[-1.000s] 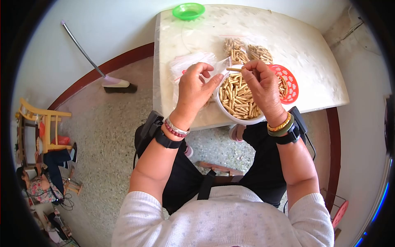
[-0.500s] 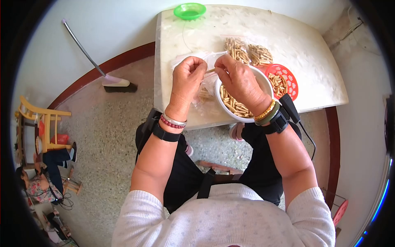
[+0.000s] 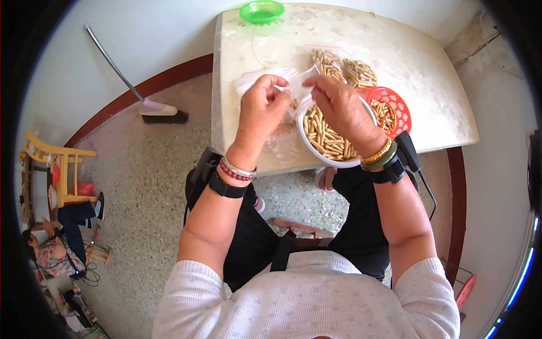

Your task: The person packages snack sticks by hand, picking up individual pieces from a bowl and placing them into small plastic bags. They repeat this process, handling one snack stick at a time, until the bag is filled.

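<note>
My left hand (image 3: pixel 262 107) is closed in a pinch on the edge of a clear plastic bag (image 3: pixel 299 85), above the table's near side. My right hand (image 3: pixel 341 107) has its thumb and fingers closed on the bag's other side, just over the rim of a white bowl (image 3: pixel 300 127). Short tan stick-like pieces (image 3: pixel 324 141) fill much of this bowl. A few similar pieces show through the plastic below and between my hands. How full the held bag is, I cannot make out.
Filled clear bags of sticks (image 3: pixel 359 73) lie behind the bowl. Beside it stands a red slotted basket (image 3: pixel 402 110) with more pieces. Flat plastic bags (image 3: pixel 248 82) lie left. A green bowl (image 3: pixel 261 12) sits at the table's far edge. A person (image 3: pixel 56 254) sits at far left.
My hands have moved slightly apart, the right one shifting to the right, and the plastic between them is spread wider. More of the white bowl's contents shows.
</note>
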The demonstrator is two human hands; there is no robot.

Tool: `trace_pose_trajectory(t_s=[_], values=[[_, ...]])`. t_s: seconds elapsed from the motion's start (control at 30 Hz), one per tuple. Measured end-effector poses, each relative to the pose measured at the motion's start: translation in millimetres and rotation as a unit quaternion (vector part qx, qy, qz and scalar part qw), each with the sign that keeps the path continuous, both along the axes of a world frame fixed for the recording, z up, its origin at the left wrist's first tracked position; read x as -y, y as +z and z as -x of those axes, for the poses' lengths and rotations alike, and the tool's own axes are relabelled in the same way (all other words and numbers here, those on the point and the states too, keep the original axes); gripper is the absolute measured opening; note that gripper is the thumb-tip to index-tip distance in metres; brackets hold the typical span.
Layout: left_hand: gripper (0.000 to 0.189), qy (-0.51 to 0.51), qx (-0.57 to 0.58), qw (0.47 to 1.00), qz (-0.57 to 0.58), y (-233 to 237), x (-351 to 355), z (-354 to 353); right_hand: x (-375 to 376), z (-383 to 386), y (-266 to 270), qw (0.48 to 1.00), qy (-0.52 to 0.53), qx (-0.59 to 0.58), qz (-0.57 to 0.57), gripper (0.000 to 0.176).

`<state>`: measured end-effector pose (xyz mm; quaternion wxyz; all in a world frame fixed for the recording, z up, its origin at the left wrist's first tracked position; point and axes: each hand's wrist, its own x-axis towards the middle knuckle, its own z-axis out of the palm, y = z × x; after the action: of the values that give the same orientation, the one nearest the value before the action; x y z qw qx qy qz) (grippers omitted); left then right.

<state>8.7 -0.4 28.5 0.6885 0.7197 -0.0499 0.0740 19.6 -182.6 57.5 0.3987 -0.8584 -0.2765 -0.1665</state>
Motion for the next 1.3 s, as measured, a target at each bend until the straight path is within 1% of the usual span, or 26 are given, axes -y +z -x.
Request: trace_pose_trajectory(t_s=[0.03, 0.07, 0.17, 0.2, 0.23, 0.3, 0.33, 0.37, 0.43, 0.5, 0.57, 0.63, 0.7, 0.73, 0.77, 0.8, 0.83, 0.87, 0.9, 0.97, 1.0, 1.03, 1.1, 1.13, 1.2, 1.3], values=[[0.012, -0.003, 0.021, 0.999, -0.049, -4.8, 1.9, 0.3, 4.4, 0.5, -3.3, 0.998, 0.046, -0.013, 0.039, 0.016], [0.015, -0.018, 0.030, 0.998, -0.050, -8.8, 4.1, -0.1, 6.4, 0.7, -5.2, 0.992, 0.092, -0.025, 0.078, 0.015], [0.015, 0.004, 0.066, 0.995, -0.080, -0.5, 9.0, 8.4, 8.3, 7.1, -3.5, 0.989, 0.119, -0.058, 0.063, 0.014], [0.019, 0.002, 0.087, 0.992, -0.095, -1.3, 9.0, 8.4, 9.2, 6.2, -3.2, 0.990, 0.117, -0.056, 0.064, 0.014], [0.019, 0.000, 0.088, 0.992, -0.094, -1.2, 9.1, 7.4, 9.8, 5.8, -3.7, 0.991, 0.104, -0.080, 0.022, 0.015], [0.020, -0.014, 0.039, 0.993, -0.110, -0.8, 10.0, 8.8, 11.2, 8.1, -6.0, 0.987, 0.078, -0.129, -0.064, 0.017], [0.020, -0.016, 0.039, 0.993, -0.111, -1.0, 10.7, 10.0, 13.8, 7.8, -5.7, 0.976, 0.052, -0.183, -0.105, 0.023], [0.021, -0.014, 0.042, 0.992, -0.116, -0.9, 11.0, 10.1, 15.8, 5.4, -7.2, 0.976, 0.052, -0.183, -0.106, 0.023], [0.021, -0.013, 0.049, 0.991, -0.122, 0.1, 11.2, 9.8, 21.2, 0.6, -10.3, 0.951, -0.024, -0.227, -0.207, 0.030], [0.022, -0.013, 0.040, 0.993, -0.109, -1.5, 11.3, 10.8, 31.0, 2.5, -8.6, 0.951, -0.026, -0.237, -0.199, 0.033], [0.022, -0.019, 0.067, 0.992, -0.105, -7.4, 12.5, 10.5, 37.6, 5.0, -5.1, 0.926, -0.020, -0.333, -0.177, 0.041], [0.022, -0.022, 0.095, 0.990, -0.101, -6.8, 13.6, 10.0, 38.0, 6.5, -5.0, 0.928, -0.005, -0.316, -0.198, 0.038], [0.022, -0.008, 0.093, 0.991, -0.098, -4.8, 14.8, 11.2, 34.4, 11.8, -1.5, 0.930, 0.001, -0.286, -0.230, 0.042], [0.022, -0.007, 0.094, 0.991, -0.098, -4.6, 15.5, 11.8, 32.6, 14.1, 0.4, 0.951, -0.003, -0.231, -0.205, 0.046], [0.020, 0.006, 0.121, 0.988, -0.093, -5.0, 16.1, 12.6, 29.3, 17.4, 4.1, 0.951, -0.002, -0.230, -0.205, 0.046], [0.019, 0.018, 0.148, 0.985, -0.089, -4.9, 16.8, 13.0, 25.0, 21.2, 8.6, 0.969, -0.005, -0.173, -0.178, 0.047], [0.019, 0.019, 0.148, 0.985, -0.090, -4.1, 17.9, 13.2, 20.8, 24.2, 10.1, 0.982, -0.009, -0.115, -0.151, 0.049], [0.018, 0.031, 0.205, 0.973, -0.103, -2.7, 19.2, 13.1, 16.9, 24.9, 3.5, 0.978, 0.001, -0.102, -0.182, 0.052], [0.017, 0.043, 0.261, 0.958, -0.115, -1.0, 19.9, 13.5, 13.7, 26.9, 3.8, 0.978, 0.001, -0.103, -0.183, 0.052], [0.016, 0.033, 0.254, 0.960, -0.115, 2.7, 20.3, 16.0, 9.4, 29.8, 6.4, 0.991, 0.019, -0.052, -0.123, 0.052], [0.016, 0.024, 0.249, 0.962, -0.113, 4.4, 20.5, 17.8, 8.9, 28.6, 5.6, 0.996, 0.024, -0.022, -0.089, 0.056], [0.016, 0.024, 0.248, 0.962, -0.113, 6.1, 20.2, 19.3, 8.0, 28.6, 4.5, 0.996, 0.024, -0.023, -0.089, 0.056], [0.016, 0.000, 0.198, 0.975, -0.103, 8.4, 18.9, 21.4, 6.0, 28.7, 2.5, 0.997, 0.041, -0.022, -0.068, 0.060], [0.016, 0.000, 0.197, 0.975, -0.103, 6.9, 19.4, 20.3, 5.1, 29.1, 2.5, 0.997, 0.041, -0.023, -0.068, 0.060], [0.012, 0.011, 0.233, 0.968, -0.091, 3.3, 21.2, 16.5, 3.6, 30.4, 3.5, 0.997, 0.040, -0.025, -0.060, 0.063], [0.008, -0.001, 0.224, 0.971, -0.087, 3.6, 19.2, 16.6, 1.6, 31.9, 4.3, 0.996, 0.053, -0.028, -0.064, 0.065]])
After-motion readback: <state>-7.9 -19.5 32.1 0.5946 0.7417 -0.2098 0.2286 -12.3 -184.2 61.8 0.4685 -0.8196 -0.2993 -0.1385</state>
